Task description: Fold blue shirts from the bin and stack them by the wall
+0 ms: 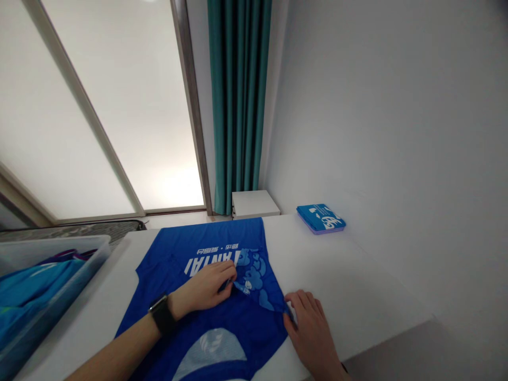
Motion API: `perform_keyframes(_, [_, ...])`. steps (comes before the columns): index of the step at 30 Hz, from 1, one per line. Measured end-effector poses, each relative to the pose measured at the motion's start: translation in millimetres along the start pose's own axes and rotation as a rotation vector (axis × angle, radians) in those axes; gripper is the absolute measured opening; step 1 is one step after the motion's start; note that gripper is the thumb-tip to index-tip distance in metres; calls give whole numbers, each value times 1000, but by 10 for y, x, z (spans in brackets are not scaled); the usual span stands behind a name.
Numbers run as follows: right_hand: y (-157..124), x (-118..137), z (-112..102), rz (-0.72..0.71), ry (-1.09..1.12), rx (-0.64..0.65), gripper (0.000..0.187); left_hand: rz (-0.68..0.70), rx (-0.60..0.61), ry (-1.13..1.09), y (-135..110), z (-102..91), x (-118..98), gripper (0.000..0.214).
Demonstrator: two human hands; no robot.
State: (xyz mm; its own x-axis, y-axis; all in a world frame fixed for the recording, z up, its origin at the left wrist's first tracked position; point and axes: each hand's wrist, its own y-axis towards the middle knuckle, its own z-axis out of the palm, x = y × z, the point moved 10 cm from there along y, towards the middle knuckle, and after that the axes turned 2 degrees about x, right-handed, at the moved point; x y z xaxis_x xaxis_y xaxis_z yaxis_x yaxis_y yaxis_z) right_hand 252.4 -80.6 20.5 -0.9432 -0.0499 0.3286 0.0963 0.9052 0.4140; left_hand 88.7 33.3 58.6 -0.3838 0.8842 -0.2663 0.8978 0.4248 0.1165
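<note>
A blue sleeveless shirt (222, 312) with white lettering and a light-blue print lies spread on a white table (337, 286), its neck opening toward me. My left hand (210, 286), with a dark watch on the wrist, pinches the fabric near the middle of the print. At the shirt's right edge, my right hand (309, 323) grips the cloth between thumb and fingers. Small creases run through the fabric between both hands.
A folded blue stack of cloth (321, 218) sits on the table's far right, near the wall. To the left stands a clear plastic bin (99, 248) of blue and purple clothes. Beyond the table are a small white cabinet (254, 202) and a green curtain (238, 106).
</note>
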Motion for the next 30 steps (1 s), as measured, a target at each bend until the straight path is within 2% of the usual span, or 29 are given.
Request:
perform_keyframes(9, [5, -112, -55, 36, -85, -7, 18, 21, -25, 34, 27, 110, 27, 12])
perform_keyframes(15, [-70, -122, -25, -17, -15, 49, 16, 83, -37, 101, 44, 109, -34, 12])
perform_keyframes(19, [-111, -107, -24, -73, 55, 85, 16, 64, -40, 97, 51, 98, 16, 14])
perform_keyframes(25, [-124, -74, -96, -109, 57, 29, 17, -35, -18, 150, 51, 144, 110, 16])
perform_keyframes(27, [-132, -43, -83, -145, 41, 30, 20, -78, -15, 211, 33, 132, 47, 25])
perform_keyframes(30, [-149, -25, -60, -203, 10, 13, 20, -99, -45, 256, 4, 85, -175, 35])
